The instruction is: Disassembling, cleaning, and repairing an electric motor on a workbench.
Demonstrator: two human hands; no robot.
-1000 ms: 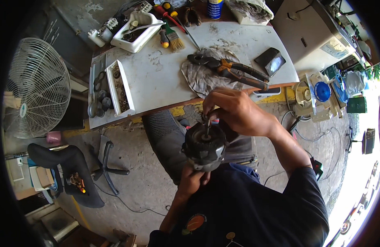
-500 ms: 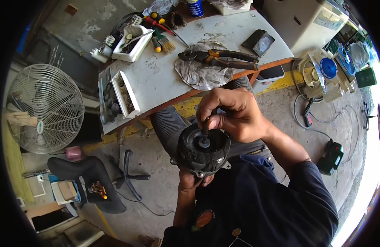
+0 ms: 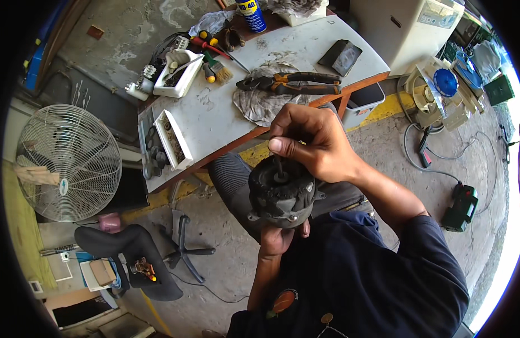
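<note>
A dark, grimy round electric motor [image 3: 282, 200] with metal mounting lugs sits above my lap, its top tipped slightly away from me. My left hand [image 3: 274, 241] holds it from underneath; most of those fingers are hidden by the housing. From the recess in the top rises a thin shaft [image 3: 280, 168]. My right hand [image 3: 316, 141] pinches the shaft's upper end between thumb and curled forefinger. On the bench beyond lie large pliers [image 3: 291, 82] with black and orange handles, resting on a dirty crumpled cloth [image 3: 263, 104].
The white-topped bench [image 3: 209, 127] carries a tray of small parts [image 3: 172, 139], a white container [image 3: 179, 79], a brush [image 3: 219, 69], a blue spray can [image 3: 251, 16] and a dark flat object [image 3: 340, 56]. A fan [image 3: 68, 163] and office chair [image 3: 150, 287] stand left; a green tool case [image 3: 460, 208] lies right.
The motor has tilted so that more of its side shows. My right hand has turned, its thumb now higher at the shaft's end. The whole view has shifted slightly.
</note>
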